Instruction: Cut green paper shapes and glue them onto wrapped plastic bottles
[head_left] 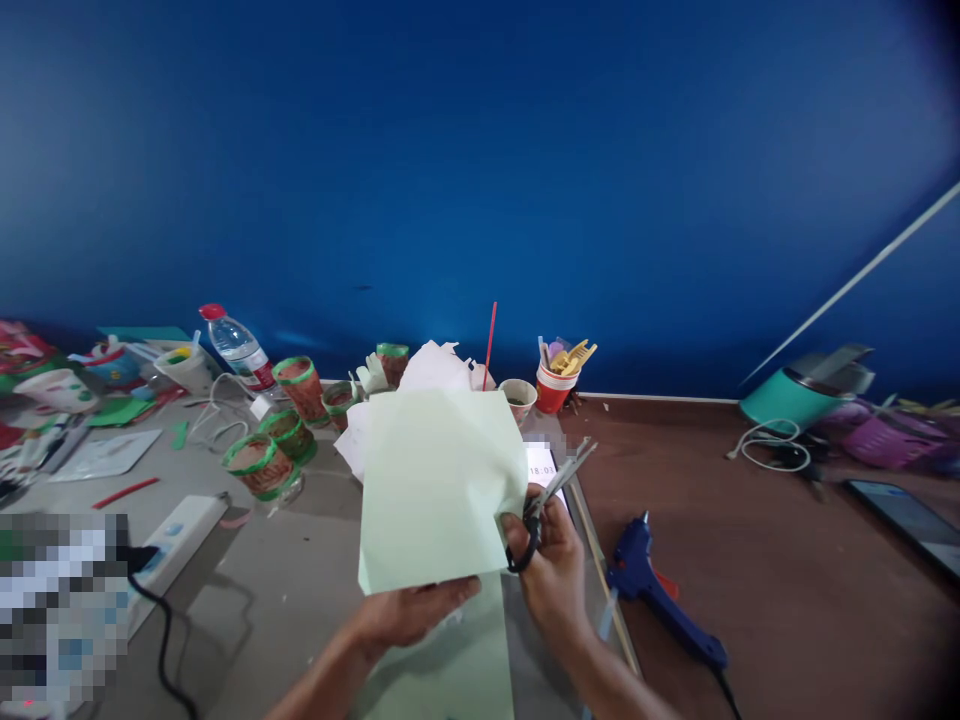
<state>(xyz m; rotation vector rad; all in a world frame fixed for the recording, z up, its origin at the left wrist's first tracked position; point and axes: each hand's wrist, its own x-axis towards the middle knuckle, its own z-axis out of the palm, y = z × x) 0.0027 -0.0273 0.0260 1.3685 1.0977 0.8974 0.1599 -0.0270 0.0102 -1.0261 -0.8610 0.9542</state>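
Observation:
A square pale green paper (439,480) is held up at a tilt in front of me. My left hand (416,608) grips it along the bottom edge, with part of the fingers hidden behind it. At the paper's right edge, my right hand (555,565) holds scissors (531,535) by their dark handles. The blades point up and to the right, away from the paper, while the thumb presses on its lower right corner. Below lies another pale green sheet (457,675) on the grey table. White crumpled paper (435,365) rises behind the held piece.
Right of my hands lies a blue glue gun (664,595) on brown wood. A lit phone (540,462) sits behind the scissors. Several green-rimmed cups (262,465) and a water bottle (238,345) stand left. A power strip (176,540) with a black cord lies nearer.

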